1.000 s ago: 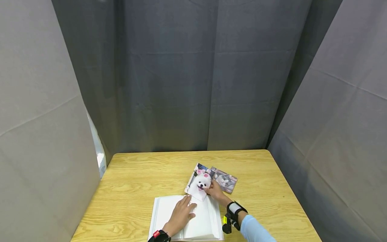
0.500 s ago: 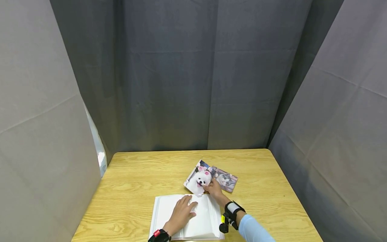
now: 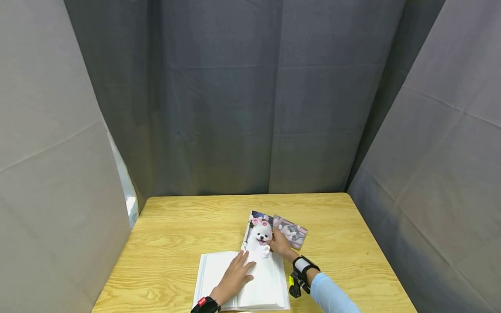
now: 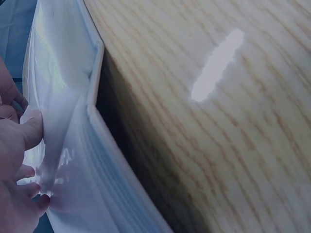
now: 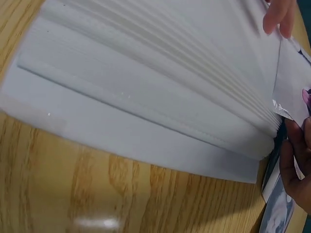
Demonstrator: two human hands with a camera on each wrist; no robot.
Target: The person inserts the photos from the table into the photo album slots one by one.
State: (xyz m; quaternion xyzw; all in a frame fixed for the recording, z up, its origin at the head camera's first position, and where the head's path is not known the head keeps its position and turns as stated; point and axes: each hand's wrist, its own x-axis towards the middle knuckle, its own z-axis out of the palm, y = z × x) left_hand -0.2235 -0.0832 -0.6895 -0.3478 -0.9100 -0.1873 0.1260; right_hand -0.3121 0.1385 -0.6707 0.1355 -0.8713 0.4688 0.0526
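Note:
A photo album (image 3: 263, 284) lies spread with white pages at the table's front. My left hand (image 3: 233, 278) rests on it, fingers extended, tips by the far edge of the page. In the left wrist view, the thumb and fingertips of that left hand (image 4: 17, 160) touch the glossy sleeve. My right hand (image 3: 280, 244) pinches the right side of a photo of a white dog with pink flowers (image 3: 259, 232). The photo's lower edge overlaps the album's far edge. In the right wrist view, the clear sleeve edge (image 5: 282, 109) looks crumpled beside the right fingertips.
A second photo, of a grey and white cat (image 3: 294, 233), lies on the wooden table (image 3: 176, 230) right of the dog photo, partly behind the right hand. Grey curtains (image 3: 219, 108) hang behind the table and along both sides.
The dog photo first slid slightly away from the album, then came back towards it and turned more upright, with my right hand holding it throughout. My left hand has stayed in place.

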